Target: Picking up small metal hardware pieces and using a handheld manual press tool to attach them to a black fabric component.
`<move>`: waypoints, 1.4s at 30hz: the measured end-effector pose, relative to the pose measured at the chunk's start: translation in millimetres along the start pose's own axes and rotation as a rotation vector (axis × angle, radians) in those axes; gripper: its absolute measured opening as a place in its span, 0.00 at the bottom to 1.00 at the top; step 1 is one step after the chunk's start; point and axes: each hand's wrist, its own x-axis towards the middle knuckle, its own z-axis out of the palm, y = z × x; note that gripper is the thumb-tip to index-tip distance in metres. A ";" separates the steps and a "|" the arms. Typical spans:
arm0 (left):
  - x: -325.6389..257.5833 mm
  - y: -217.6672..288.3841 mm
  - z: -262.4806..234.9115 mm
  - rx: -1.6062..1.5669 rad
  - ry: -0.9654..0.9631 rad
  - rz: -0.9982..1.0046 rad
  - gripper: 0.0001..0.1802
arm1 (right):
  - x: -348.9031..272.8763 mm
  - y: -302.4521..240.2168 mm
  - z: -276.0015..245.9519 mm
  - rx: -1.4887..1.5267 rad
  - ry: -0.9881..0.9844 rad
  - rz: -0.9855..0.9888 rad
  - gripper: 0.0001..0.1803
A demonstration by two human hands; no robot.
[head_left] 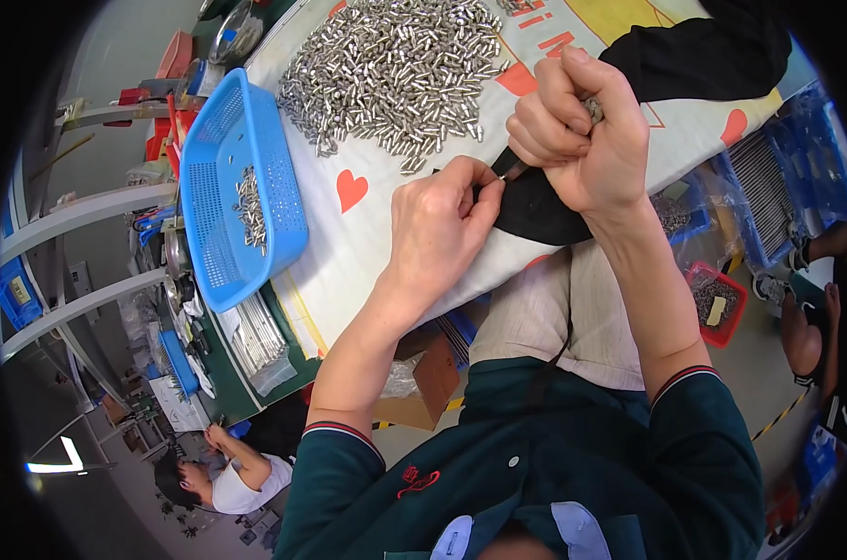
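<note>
My left hand is closed in a pinch, thumb against forefinger, on a small silvery metal part. Only the tip of that part shows between the fingertips. Just to the right, my right hand is wrapped in a fist around a slim tool, and its greyish handle peeks out between the fingers. The tool's narrow end points down-left, close to the metal part; its exact kind is hidden. Beneath both hands lies a black cloth at the table's near edge. Beyond them is a large heap of small silvery metal parts.
A blue perforated basket holding some metal parts stands left of the heap. Black fabric lies at the far right of the patterned tablecloth. A red bin sits lower right. Another person works at lower left.
</note>
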 end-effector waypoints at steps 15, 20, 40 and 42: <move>0.0 5.2 1.9 -0.017 0.007 -0.025 0.04 | 1.3 1.3 5.2 -0.079 -0.006 0.019 0.22; 2.1 2.4 1.1 -0.074 -0.015 -0.053 0.04 | 0.8 5.3 21.4 -0.279 -0.004 -0.008 0.21; -1.3 1.5 4.6 0.090 0.096 0.176 0.03 | 13.2 -1.3 6.4 -0.150 0.036 0.158 0.21; 1.4 4.1 -7.0 -0.156 0.020 -0.031 0.02 | 13.0 -2.0 6.2 -0.138 0.037 0.157 0.21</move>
